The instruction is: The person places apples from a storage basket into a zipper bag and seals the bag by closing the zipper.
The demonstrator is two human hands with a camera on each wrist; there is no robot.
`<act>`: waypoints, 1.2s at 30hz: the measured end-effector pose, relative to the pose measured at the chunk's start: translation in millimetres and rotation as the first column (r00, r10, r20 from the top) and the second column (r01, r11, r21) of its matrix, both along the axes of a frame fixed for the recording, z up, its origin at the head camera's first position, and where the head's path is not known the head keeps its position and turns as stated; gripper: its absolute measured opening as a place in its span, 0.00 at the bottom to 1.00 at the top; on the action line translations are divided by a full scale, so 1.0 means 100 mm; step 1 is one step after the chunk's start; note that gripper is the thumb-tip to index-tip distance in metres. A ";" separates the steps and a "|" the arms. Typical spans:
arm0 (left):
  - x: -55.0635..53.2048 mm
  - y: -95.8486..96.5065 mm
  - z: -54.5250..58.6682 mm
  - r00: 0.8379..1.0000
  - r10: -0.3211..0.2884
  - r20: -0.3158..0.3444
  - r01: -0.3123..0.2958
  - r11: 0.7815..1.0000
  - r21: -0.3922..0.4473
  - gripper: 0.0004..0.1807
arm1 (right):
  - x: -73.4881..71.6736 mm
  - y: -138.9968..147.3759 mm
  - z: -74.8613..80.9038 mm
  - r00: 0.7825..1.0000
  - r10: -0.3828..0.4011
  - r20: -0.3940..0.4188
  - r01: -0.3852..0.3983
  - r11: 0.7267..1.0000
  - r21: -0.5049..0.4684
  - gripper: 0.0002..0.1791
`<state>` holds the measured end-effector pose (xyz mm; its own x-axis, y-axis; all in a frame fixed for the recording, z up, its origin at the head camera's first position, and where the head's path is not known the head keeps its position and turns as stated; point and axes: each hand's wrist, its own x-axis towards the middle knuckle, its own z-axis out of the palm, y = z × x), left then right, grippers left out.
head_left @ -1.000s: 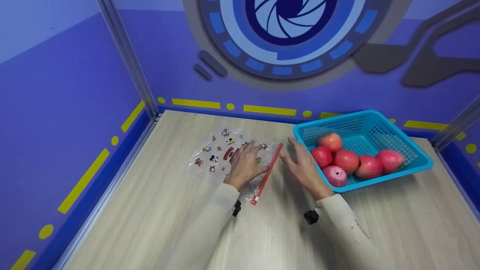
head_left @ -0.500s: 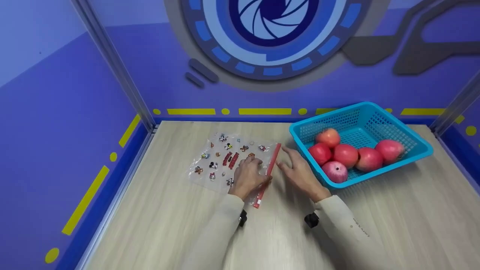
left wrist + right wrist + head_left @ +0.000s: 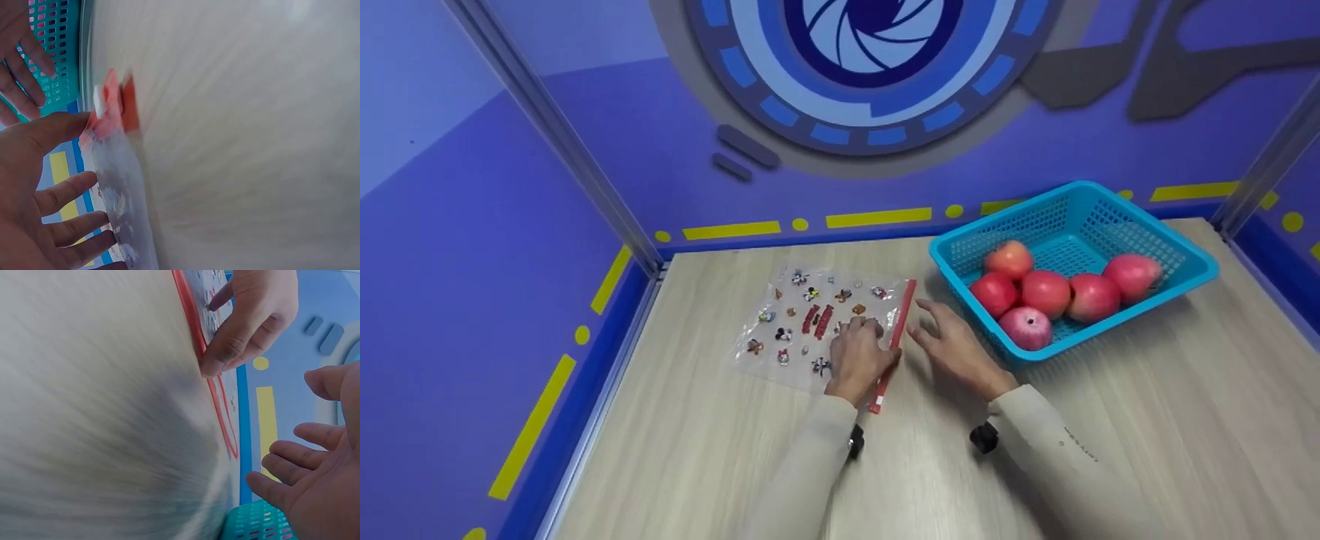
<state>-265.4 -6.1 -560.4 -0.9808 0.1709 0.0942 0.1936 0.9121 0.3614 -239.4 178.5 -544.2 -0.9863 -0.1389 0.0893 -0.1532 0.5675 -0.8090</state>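
Head view shows a clear zip bag (image 3: pixel 801 330) lying flat on the pale wood table (image 3: pixel 690 420), printed with small cartoon figures and edged on its right side by a red zip strip (image 3: pixel 904 311). The left hand (image 3: pixel 856 364) rests on the bag beside that strip, fingers bent a little and spaced apart, thumb touching the red edge. The right hand (image 3: pixel 960 352) has its fingers apart too, near the strip, between the bag and a turquoise plastic basket (image 3: pixel 1069 251). Six reddish fruits (image 3: pixel 1045 294), most looking like apples, sit inside the basket.
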 end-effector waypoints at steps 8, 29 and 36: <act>0.00 -0.04 0.01 0.998 -0.018 -0.060 0.020 0.999 0.025 0.11 | 0.01 -0.04 -0.06 1.000 0.003 0.016 -0.002 1.000 -0.025 0.37; 0.03 0.00 0.08 0.978 0.088 -0.192 -0.034 0.963 0.268 0.03 | -0.02 -0.07 -0.20 0.999 -0.039 0.033 0.044 0.987 -0.156 0.33; 0.07 -0.03 0.16 0.965 0.136 -0.224 -0.008 0.870 0.494 0.02 | -0.05 -0.11 -0.21 0.997 -0.082 0.006 0.081 0.964 -0.251 0.33</act>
